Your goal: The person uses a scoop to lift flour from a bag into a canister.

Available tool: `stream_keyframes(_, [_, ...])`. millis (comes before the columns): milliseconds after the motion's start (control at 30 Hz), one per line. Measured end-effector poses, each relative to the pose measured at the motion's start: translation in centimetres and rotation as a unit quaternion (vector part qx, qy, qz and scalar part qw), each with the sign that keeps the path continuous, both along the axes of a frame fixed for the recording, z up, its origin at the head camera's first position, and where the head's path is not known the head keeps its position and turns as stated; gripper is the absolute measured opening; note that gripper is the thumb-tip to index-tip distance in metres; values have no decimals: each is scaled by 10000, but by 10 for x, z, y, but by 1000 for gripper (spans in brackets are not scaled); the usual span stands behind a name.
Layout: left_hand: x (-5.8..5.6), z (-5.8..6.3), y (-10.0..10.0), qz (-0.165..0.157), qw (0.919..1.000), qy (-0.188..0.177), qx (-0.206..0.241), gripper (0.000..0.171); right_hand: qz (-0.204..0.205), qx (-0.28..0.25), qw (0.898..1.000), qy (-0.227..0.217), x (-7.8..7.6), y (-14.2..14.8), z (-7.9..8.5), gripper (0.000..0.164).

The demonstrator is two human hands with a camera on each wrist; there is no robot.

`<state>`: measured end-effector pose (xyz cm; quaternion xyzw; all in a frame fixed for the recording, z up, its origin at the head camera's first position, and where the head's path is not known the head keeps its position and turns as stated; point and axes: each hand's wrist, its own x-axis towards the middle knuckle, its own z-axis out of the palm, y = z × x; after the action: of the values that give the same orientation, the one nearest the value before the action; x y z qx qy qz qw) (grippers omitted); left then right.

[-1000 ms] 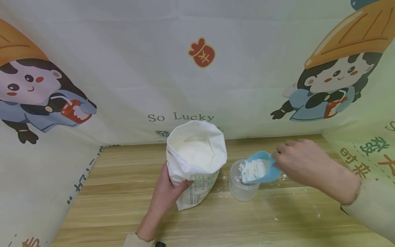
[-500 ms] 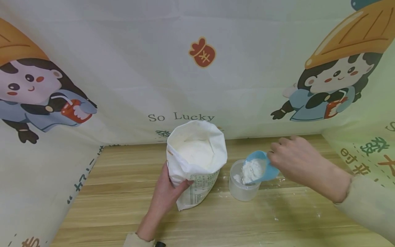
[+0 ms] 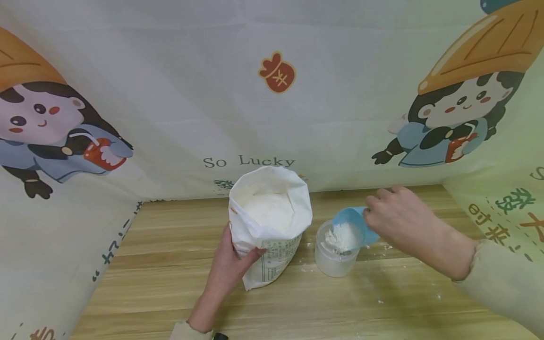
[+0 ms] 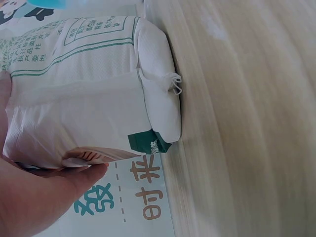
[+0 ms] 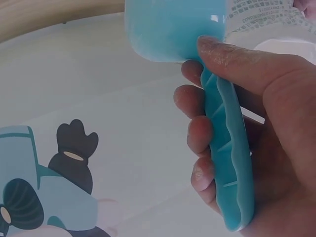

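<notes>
Because a soft bag (image 3: pixel 278 262) like this would probably sag if left alone, the left hand (image 3: pixel 231 262) grips it by the side, thumb across the printed front and the other fingers mostly hidden against the flank. Its base rests on the wooden table (image 3: pixel 170 264), so the hold looks meant to steady rather than lift. The bag's mouth faces up, spread wide, which keeps the white powder (image 3: pixel 269 210) inside within easy reach of a scoop. Just to the right of the bag stands a clear plastic cup (image 3: pixel 333 265), upright on the table; that closeness likely keeps the path between the two short and limits spilling, though white specks (image 3: pixel 380 301) already dot the wood. Over the cup, the right hand (image 3: pixel 401 226) holds a blue scoop (image 3: pixel 360 225) with its mouth tipped down and left, so that the powder at its lip lies above the cup's opening; whether the lip touches the rim I cannot tell. As the right wrist view shows, the fingers wrap round the ridged handle (image 5: pixel 229 148) and the thumb presses where handle meets bowl, a grip that should give fine control over the tilt.
</notes>
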<state>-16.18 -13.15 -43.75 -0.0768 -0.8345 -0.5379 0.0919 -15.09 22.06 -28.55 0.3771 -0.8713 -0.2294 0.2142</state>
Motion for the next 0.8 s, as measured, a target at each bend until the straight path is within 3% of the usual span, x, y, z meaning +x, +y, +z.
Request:
stream_keyframes(333, [0, 0, 0, 47, 10000, -39, -59, 96, 72, 221, 9996, 128, 2, -2, 0, 26])
stream_keyframes(800, [0, 0, 0, 50, 10000, -19, -77, 95, 153, 7, 9998, 109, 3, 4, -2, 27])
